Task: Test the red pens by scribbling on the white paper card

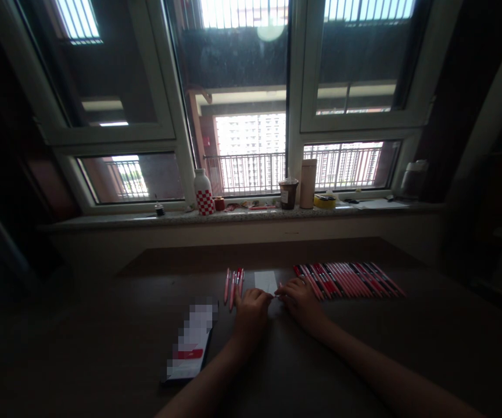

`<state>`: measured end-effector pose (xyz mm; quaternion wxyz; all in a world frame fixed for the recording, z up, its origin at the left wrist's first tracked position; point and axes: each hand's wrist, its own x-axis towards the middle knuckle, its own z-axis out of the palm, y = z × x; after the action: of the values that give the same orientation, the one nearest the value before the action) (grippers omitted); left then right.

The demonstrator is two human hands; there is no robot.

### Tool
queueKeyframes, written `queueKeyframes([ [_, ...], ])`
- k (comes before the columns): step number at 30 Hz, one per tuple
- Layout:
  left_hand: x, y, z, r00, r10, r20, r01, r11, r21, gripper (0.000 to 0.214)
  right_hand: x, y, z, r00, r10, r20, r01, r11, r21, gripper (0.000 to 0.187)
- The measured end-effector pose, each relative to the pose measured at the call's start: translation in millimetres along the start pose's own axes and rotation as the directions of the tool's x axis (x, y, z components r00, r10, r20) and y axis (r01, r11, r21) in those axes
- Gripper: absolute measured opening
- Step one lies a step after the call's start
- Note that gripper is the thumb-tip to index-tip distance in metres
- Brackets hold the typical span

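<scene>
My left hand (251, 310) and my right hand (300, 302) rest close together on a dark table (103, 325), fingers curled and pinched toward each other around something small I cannot make out. Just beyond them lies a small white card (265, 281). Left of the card lie a few pink and red pens (233, 284). To the right stretches a row of several red and pink pens (349, 280) laid side by side, right beside my right hand.
A flat white and red packet (190, 347) lies on the table to the left of my left forearm. On the window sill (115, 219) stand a red-checked bottle (204, 193), a dark cup (288, 193), a tall beige tumbler (308, 183) and a yellow tape roll (325, 201).
</scene>
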<state>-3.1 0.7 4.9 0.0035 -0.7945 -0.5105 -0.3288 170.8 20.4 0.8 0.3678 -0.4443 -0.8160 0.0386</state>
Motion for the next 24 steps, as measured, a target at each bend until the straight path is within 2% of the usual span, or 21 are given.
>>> queueKeyframes([
  [5,0.4,-0.8,1.0,1.000,0.011,0.009,-0.011,1.000,-0.007,0.022,0.0,1.2,0.6,1.000,-0.001,-0.007,0.001,1.000,0.012,0.011],
  [14,-0.9,3.1,-0.3,0.996,-0.094,0.000,0.094,0.993,0.065,0.019,0.2,7.3,5.1,0.999,-0.021,-0.025,0.021,1.000,0.013,0.008],
  [24,-0.6,3.2,-3.0,0.996,-0.089,0.029,0.088,0.995,0.040,0.016,-0.2,5.8,3.2,0.998,-0.067,-0.008,0.067,0.994,0.090,0.017],
])
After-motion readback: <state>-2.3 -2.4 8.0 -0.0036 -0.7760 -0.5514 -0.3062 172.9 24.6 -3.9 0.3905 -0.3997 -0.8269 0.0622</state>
